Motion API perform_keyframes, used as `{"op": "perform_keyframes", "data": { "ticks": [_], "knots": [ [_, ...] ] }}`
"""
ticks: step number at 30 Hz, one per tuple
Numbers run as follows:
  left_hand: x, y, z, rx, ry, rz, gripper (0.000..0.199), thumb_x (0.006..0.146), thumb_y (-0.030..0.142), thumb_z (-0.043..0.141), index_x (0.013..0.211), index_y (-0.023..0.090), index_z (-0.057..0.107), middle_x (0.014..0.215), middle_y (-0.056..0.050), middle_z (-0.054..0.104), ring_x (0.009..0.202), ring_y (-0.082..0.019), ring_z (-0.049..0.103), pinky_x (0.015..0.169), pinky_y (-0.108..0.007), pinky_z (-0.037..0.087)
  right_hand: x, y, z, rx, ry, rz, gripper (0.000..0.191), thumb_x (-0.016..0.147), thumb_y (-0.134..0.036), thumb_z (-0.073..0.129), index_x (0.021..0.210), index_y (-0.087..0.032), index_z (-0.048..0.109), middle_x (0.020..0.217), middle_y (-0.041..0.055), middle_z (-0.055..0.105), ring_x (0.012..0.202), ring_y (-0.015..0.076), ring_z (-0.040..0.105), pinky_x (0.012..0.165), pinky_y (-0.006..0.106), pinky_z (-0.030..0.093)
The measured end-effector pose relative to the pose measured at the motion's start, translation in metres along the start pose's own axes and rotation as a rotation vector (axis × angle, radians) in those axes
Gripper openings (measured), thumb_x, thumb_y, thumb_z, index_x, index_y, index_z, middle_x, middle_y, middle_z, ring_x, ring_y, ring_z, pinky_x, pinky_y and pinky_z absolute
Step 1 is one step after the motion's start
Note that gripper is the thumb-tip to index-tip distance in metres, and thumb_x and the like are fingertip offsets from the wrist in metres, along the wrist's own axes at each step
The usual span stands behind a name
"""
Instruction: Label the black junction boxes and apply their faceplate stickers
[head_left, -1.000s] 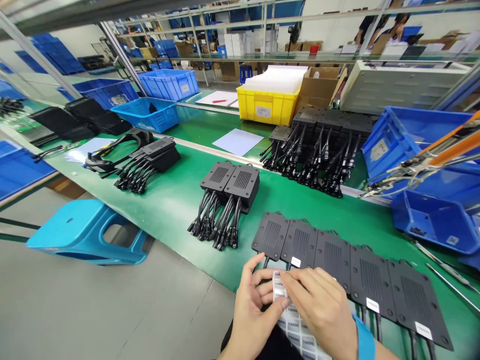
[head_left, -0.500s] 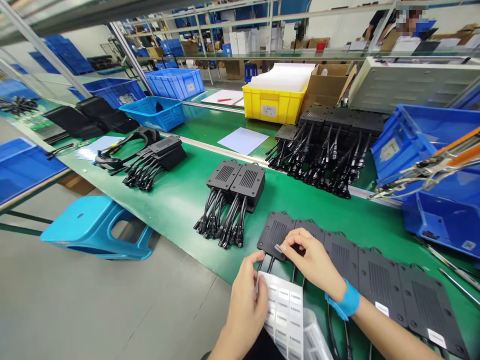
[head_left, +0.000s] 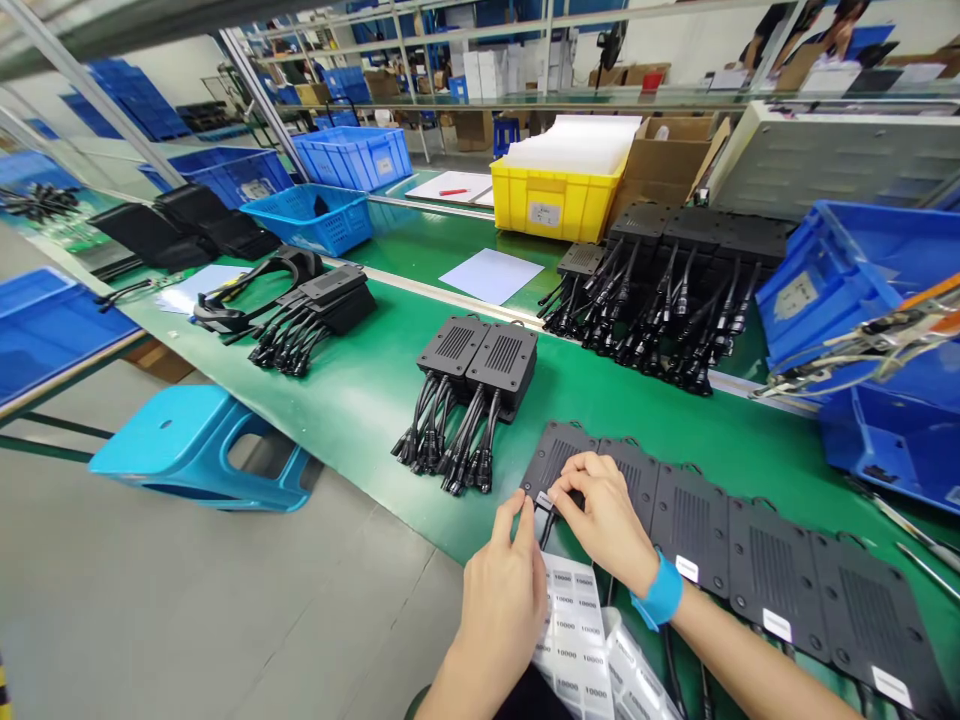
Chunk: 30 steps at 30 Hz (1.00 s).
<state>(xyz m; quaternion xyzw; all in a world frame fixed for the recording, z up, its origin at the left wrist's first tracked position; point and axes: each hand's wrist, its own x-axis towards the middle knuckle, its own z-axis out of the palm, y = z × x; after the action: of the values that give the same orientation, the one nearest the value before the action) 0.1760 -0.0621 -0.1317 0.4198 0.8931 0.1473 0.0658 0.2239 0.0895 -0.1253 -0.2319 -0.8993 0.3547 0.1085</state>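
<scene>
My right hand, with a blue wristband, pinches a small white label against the lower edge of the leftmost black box. My left hand has its fingertips at the label's left side. A sheet of labels printed "10000" hangs from the left hand, its gripped edge hidden behind the fingers. More black boxes lie side by side to the right, cables toward me. White labels show on the lower edges of the three rightmost; my right hand partly covers the second box.
Two stacks of cabled black boxes stand mid-table on the green bench. Beyond are a yellow bin, more boxes and blue bins. Screwdriver-like tools lie right. A blue stool stands left.
My right hand has brought the label down onto the box's lower edge. My left fingers have risen to meet it. The view has shifted slightly, uncovering another labelled box.
</scene>
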Motion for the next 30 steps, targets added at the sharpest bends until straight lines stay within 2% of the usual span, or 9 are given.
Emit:
{"op": "perform_keyframes", "data": {
  "ticks": [12,19,24,30],
  "knots": [
    [-0.0029,-0.0002,-0.0051,-0.02,-0.035,0.016,0.05,0.089,0.011,0.032,0.135,0.012,0.05,0.14,-0.015,0.046,0.069,-0.019,0.067,0.057,-0.029,0.056,0.0012,0.0026,0.0012,-0.018,0.04,-0.051,0.02,0.089,-0.02,0.057,0.069,-0.019,0.063,0.091,0.0055,0.058,0.089,0.0215,0.049,0.082,0.04,0.039],
    [-0.0034,-0.0005,-0.0046,-0.015,-0.012,0.048,0.056,0.085,0.007,0.036,0.138,0.019,0.049,0.14,-0.016,0.046,0.071,-0.018,0.067,0.058,-0.028,0.057,0.0013,0.0033,0.0007,-0.029,0.03,-0.055,0.019,0.089,-0.019,0.057,0.071,-0.019,0.065,0.091,0.0053,0.058,0.089,0.0211,0.049,0.082,0.039,0.039],
    [-0.0032,0.0006,-0.0019,0.016,-0.042,0.045,0.062,0.082,0.006,0.041,0.141,0.025,0.046,0.141,-0.016,0.044,0.069,-0.016,0.066,0.059,-0.027,0.057,0.0013,0.0042,0.0013,-0.037,0.041,-0.063,0.018,0.088,-0.019,0.057,0.071,-0.02,0.065,0.09,0.005,0.058,0.088,0.0207,0.049,0.08,0.038,0.04],
    [-0.0032,0.0028,-0.0004,0.094,-0.02,0.064,0.063,0.081,0.004,0.041,0.14,0.025,0.047,0.137,-0.016,0.047,0.065,-0.014,0.065,0.058,-0.027,0.057,0.0011,0.0036,0.0022,-0.01,0.022,-0.038,0.018,0.088,-0.018,0.057,0.072,-0.02,0.065,0.092,0.0054,0.058,0.09,0.0222,0.048,0.081,0.04,0.039]
  ]
}}
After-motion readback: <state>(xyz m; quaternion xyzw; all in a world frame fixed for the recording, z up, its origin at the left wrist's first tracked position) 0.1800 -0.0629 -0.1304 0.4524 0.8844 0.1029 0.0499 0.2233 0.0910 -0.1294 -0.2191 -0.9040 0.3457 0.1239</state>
